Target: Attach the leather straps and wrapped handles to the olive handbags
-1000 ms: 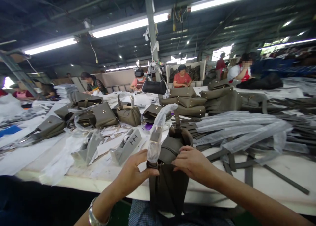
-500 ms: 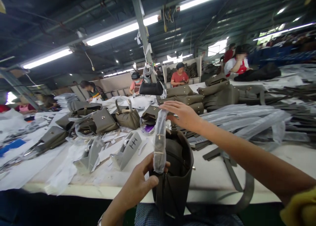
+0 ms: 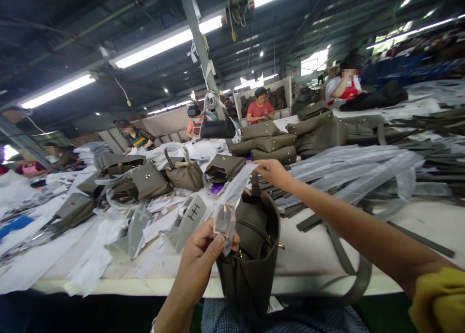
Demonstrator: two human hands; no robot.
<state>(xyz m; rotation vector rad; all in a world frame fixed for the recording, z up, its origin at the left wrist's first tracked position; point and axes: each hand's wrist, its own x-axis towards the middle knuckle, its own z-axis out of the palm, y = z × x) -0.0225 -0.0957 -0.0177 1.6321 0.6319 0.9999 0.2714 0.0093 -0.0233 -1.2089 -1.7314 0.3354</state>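
A dark olive handbag (image 3: 250,275) stands upright and open at the table's front edge, against my lap. Over its left side a bag strap with a gold-coloured buckle (image 3: 224,220) shows inside a clear plastic sleeve (image 3: 238,185). My left hand (image 3: 205,250) grips the strap at the buckle, thumb in front and fingers partly hidden behind. The sleeve's upper end is pinched between the fingertips of my right hand (image 3: 274,172), which holds it up and to the right. A long loose strap (image 3: 363,279) curves from the bag's right side.
Grey templates (image 3: 191,221) and paper scraps lie left of the bag. Finished-looking handbags (image 3: 148,180) stand behind them. Stacked olive bags (image 3: 274,141), plastic-covered straps (image 3: 363,170) and dark strips (image 3: 336,245) lie to the right. Several co-workers sit across the table (image 3: 69,270).
My right hand has gone from resting open at the sleeve's top to pinching its end, drawing it up and rightward. My left thumb has closed onto the buckle section.
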